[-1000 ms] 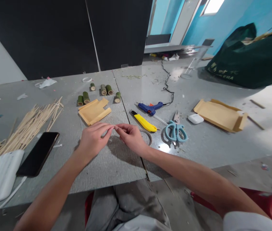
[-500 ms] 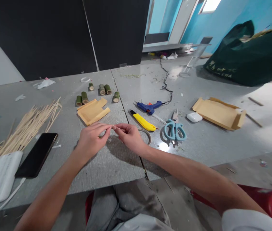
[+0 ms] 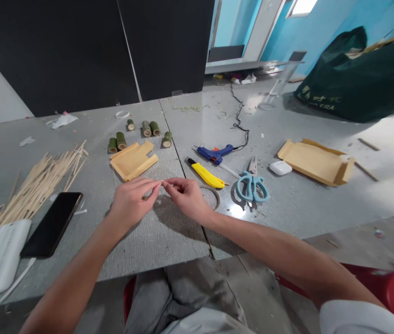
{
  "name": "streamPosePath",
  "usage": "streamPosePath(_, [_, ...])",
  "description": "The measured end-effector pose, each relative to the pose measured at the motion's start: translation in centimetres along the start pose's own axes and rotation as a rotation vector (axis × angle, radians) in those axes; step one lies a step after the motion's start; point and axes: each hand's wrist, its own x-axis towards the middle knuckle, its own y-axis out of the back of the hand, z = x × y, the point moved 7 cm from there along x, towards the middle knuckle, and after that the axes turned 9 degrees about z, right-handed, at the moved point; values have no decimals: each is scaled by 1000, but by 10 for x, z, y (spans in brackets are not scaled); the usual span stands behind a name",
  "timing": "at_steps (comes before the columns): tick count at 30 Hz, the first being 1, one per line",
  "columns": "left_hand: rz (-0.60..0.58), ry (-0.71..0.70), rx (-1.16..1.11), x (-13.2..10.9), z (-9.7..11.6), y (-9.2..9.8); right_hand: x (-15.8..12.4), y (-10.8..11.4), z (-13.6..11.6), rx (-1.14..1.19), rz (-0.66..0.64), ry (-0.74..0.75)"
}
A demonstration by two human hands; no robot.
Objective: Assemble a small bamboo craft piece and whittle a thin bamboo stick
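Observation:
My left hand (image 3: 134, 197) and my right hand (image 3: 187, 197) meet fingertip to fingertip above the grey table (image 3: 155, 250). Both are pinched; whatever lies between the fingertips is too small to name. Just behind my left hand is a folded brown card tray (image 3: 133, 161). A ring (image 3: 214, 197) lies partly hidden beside my right hand. Further right are a yellow cutter (image 3: 206, 174), a blue glue gun (image 3: 215, 153) and light-blue scissors (image 3: 252, 185).
Several bamboo pieces (image 3: 147, 129) stand or lie behind the card tray. Thin sticks (image 3: 43, 181), a phone (image 3: 53, 225) and a white power bank (image 3: 2, 260) are left. A white case (image 3: 280, 168), another card tray (image 3: 317, 162) and a green bag (image 3: 360, 83) are right.
The whole view has shifted very slightly. Both hands keep their pinched pose, and a small greenish spot now shows between the fingers of my left hand.

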Motion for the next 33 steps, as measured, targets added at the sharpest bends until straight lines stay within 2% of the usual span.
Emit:
streamPosePath(5, [-7,-139,140,-1,12,-1,-1,-1,0,4,-6,9])
streamPosePath(17, [3,-155,197,-2,12,1,-1,-5,3,128,-36,-16])
streamPosePath(26, [3,-124,187,-1,10,2,-1,-7,0,186,-69,-28])
streamPosePath(33, [33,-8,85,0,3,2,-1,-7,3,172,-73,-54])
